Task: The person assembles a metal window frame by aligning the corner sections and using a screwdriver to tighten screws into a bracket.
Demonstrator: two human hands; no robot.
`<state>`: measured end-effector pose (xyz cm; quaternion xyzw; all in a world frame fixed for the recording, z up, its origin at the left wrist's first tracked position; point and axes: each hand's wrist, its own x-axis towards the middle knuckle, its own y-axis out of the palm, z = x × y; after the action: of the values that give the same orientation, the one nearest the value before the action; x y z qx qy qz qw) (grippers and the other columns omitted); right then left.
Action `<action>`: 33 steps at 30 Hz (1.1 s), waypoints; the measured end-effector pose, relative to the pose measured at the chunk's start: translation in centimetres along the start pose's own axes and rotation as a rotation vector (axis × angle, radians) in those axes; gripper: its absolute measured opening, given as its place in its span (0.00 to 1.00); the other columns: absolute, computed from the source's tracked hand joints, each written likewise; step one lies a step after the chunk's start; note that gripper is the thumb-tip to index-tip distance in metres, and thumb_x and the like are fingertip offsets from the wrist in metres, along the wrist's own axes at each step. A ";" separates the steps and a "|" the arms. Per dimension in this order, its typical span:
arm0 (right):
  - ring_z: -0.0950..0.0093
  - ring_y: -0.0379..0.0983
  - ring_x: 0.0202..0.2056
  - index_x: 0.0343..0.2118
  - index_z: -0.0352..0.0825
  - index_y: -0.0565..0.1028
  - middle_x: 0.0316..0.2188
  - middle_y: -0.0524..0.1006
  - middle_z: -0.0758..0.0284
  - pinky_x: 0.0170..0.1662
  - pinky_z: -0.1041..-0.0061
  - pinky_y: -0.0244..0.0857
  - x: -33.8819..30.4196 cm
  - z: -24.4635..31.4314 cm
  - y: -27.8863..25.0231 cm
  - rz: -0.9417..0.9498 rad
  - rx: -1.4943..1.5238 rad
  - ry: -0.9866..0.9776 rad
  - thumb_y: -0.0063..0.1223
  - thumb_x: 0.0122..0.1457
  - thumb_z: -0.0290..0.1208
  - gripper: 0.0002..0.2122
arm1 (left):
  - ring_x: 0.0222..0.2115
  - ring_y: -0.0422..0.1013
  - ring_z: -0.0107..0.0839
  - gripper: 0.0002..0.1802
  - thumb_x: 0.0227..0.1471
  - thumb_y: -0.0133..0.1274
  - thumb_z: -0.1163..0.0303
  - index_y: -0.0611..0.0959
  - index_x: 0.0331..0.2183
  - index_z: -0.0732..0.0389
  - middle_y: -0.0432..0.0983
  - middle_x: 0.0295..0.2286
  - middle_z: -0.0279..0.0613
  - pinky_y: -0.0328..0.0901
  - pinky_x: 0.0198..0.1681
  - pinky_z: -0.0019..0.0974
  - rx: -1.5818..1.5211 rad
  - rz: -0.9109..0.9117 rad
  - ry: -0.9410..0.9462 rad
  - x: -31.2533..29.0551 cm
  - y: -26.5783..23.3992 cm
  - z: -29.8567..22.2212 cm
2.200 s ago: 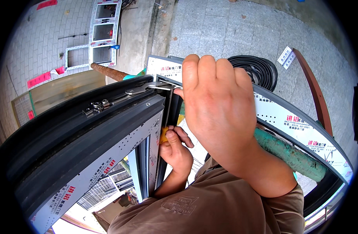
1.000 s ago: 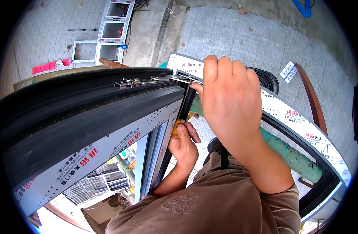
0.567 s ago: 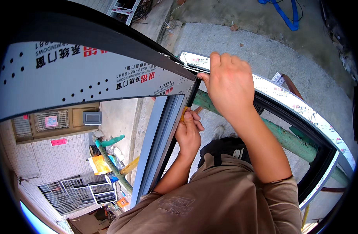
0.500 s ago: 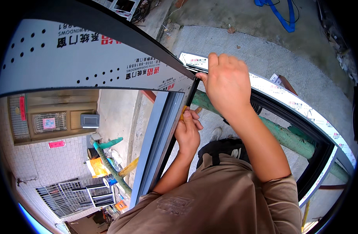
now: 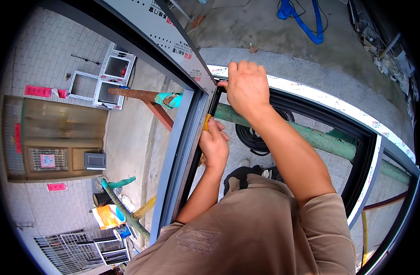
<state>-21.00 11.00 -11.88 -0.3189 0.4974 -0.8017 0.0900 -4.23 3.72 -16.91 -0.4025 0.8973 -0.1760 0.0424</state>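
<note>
A large grey window frame lies across in front of me, its far rail [image 5: 306, 89] covered in white printed film. My right hand [image 5: 249, 87] grips that rail near the corner, fingers curled over the outer edge and thumb against the black inner edge. Just nearer, my left hand [image 5: 214, 145] pinches a small yellow piece [image 5: 207, 122], its kind hidden by the fingers. The yellow piece touches the black strip [image 5: 215, 101] along the frame's left inner side. Both palms are turned from view.
A film-covered profile [image 5: 178, 36] juts toward the upper left from the corner. Beneath the frame run a green pipe [image 5: 310, 137] and a black coil [image 5: 253, 142]. A rusty pole [image 5: 139, 95] ends in teal wrapping at the left. A blue strap [image 5: 317, 27] lies on the far floor.
My view has swung, so the hands and frame sit further left and more wall shows. Both hands keep their places at the corner; the left still pinches the yellow piece.
</note>
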 end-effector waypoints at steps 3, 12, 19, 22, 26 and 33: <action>0.63 0.78 0.44 0.42 0.36 0.80 0.38 0.81 0.63 0.51 0.61 0.65 0.2 0.2 0.4 0.002 -0.026 0.004 0.65 0.65 0.55 0.22 | 0.19 0.71 0.25 0.25 0.83 0.42 0.57 0.82 0.43 0.69 0.77 0.28 0.38 0.66 0.23 0.34 -0.003 -0.015 0.038 0.3 0.0 -0.4; 0.64 0.79 0.47 0.45 0.36 0.80 0.40 0.82 0.63 0.51 0.61 0.66 0.2 0.1 0.0 0.045 0.003 -0.013 0.67 0.64 0.55 0.23 | 0.20 0.73 0.27 0.23 0.83 0.40 0.57 0.80 0.42 0.66 0.78 0.31 0.39 0.69 0.25 0.35 -0.035 0.028 0.017 0.4 -0.5 0.7; 0.61 0.82 0.46 0.47 0.35 0.79 0.42 0.83 0.62 0.50 0.61 0.72 0.3 -1.7 -0.8 0.143 -0.080 -0.156 0.73 0.61 0.50 0.24 | 0.21 0.73 0.25 0.24 0.83 0.41 0.53 0.80 0.45 0.65 0.79 0.32 0.39 0.69 0.26 0.33 -0.112 0.065 -0.034 0.3 -0.9 0.4; 0.57 0.83 0.49 0.50 0.33 0.78 0.45 0.84 0.58 0.51 0.59 0.76 1.3 -2.4 -2.2 0.302 -0.017 -0.206 0.74 0.61 0.49 0.26 | 0.23 0.72 0.21 0.23 0.82 0.42 0.51 0.79 0.50 0.63 0.79 0.34 0.36 0.67 0.27 0.28 -0.139 0.096 -0.076 0.4 -1.3 0.8; 0.55 0.84 0.53 0.53 0.30 0.77 0.48 0.85 0.54 0.55 0.58 0.78 2.9 -3.5 -3.8 0.461 0.055 -0.234 0.74 0.62 0.49 0.28 | 0.23 0.72 0.20 0.25 0.82 0.41 0.49 0.79 0.53 0.63 0.80 0.35 0.36 0.66 0.26 0.28 -0.163 0.113 -0.123 0.5 -1.3 0.9; 0.53 0.85 0.50 0.50 0.30 0.76 0.45 0.86 0.53 0.53 0.57 0.79 3.4 -3.6 -3.9 0.470 0.140 -0.207 0.74 0.62 0.50 0.28 | 0.24 0.73 0.20 0.23 0.83 0.42 0.50 0.79 0.53 0.61 0.80 0.36 0.36 0.67 0.29 0.27 -0.220 0.091 -0.214 0.2 -1.3 0.2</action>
<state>-25.16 13.95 -8.21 -0.2680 0.4895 -0.7543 0.3458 -3.38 2.71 -16.66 -0.3801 0.9189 -0.0304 0.1013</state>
